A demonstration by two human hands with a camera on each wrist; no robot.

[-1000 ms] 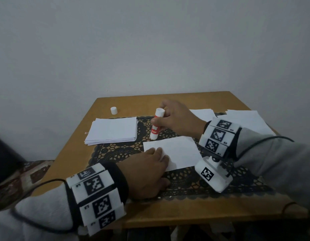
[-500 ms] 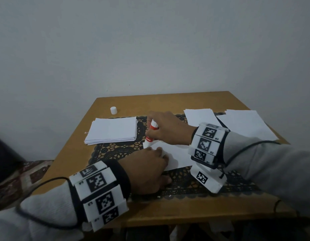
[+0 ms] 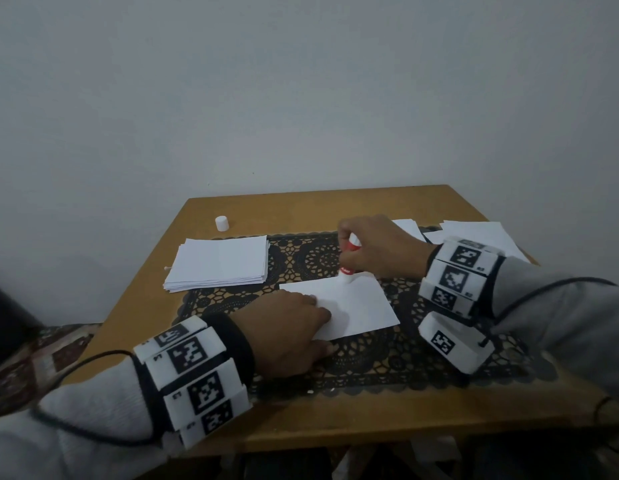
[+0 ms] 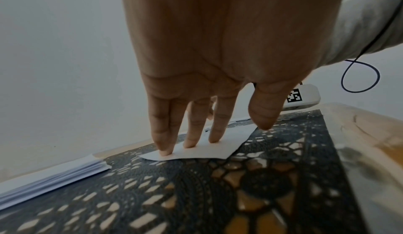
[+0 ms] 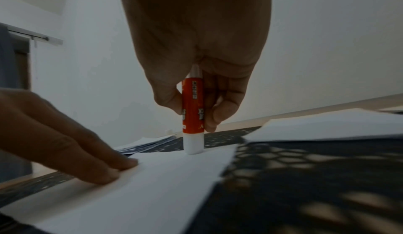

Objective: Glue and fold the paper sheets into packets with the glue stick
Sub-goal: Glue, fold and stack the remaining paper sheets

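Progress — glue is being laid along the far edge of one paper sheet [image 3: 353, 306]; folding not yet done, stack of sheets [image 3: 219, 263] unprocessed | Right hand [image 3: 377, 245] — glue stick [image 5: 193, 115] gripped upright, tip on sheet | Left hand [image 3: 287, 327] — fingers [image 4: 163, 134] straight, sheet pressed to surface [image 3: 301, 209]

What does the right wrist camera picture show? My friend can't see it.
A right hand grips an orange-and-white glue stick upright, its white tip touching the far edge of a white paper sheet. The left hand's fingers press the sheet flat on a dark lace mat.
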